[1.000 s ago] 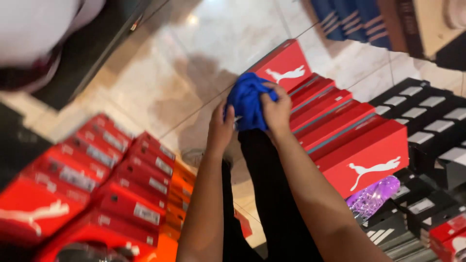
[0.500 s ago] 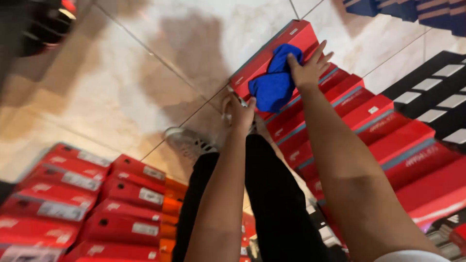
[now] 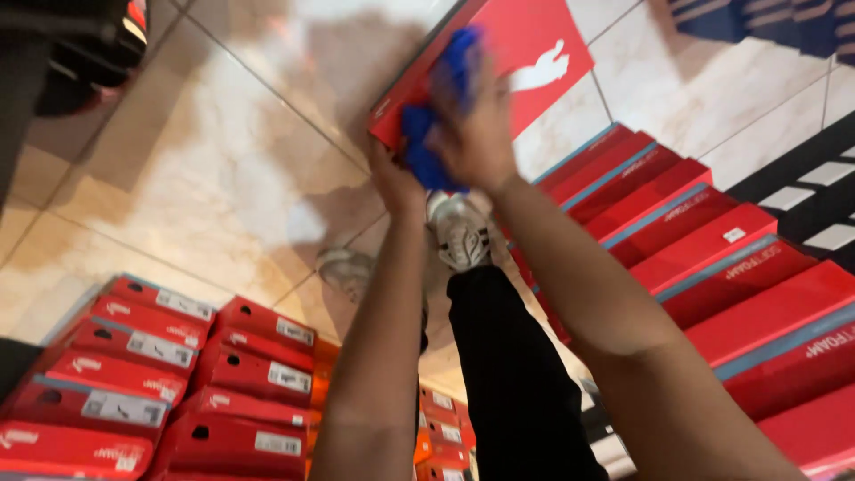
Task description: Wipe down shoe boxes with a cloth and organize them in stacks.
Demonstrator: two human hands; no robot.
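Lightly held: a red box lifted with a blue cloth against it

Leftmost, stacks of red shoeboxes [image 3: 169,374] lie on their sides on the pale tiled floor [image 3: 223,178], white labels outward. Moving right, the left hand [image 3: 396,178] is clamped on the lower corner of a red shoebox [image 3: 525,44], fingers hooked under the edge, which hangs clear of the floor at a tilt. Just beside it, the right hand [image 3: 476,134], blurred, presses a blue cloth [image 3: 427,147] against the box's side wall; whether its fingers close around the cloth or only lie flat on it I cannot tell. Below the hands stand a dark trouser leg [image 3: 517,374] and a grey sneaker [image 3: 463,232]. To the right, more red boxes with blue-striped lids [image 3: 712,258] step up in a row.

By my judgement the box is cardboard: light, stiff along edges and corners, yielding mid-panel, its glossy lid somewhat slippery. A corner or long edge looks the surest hold. The cloth seems soft, limp, easily bunched anywhere.
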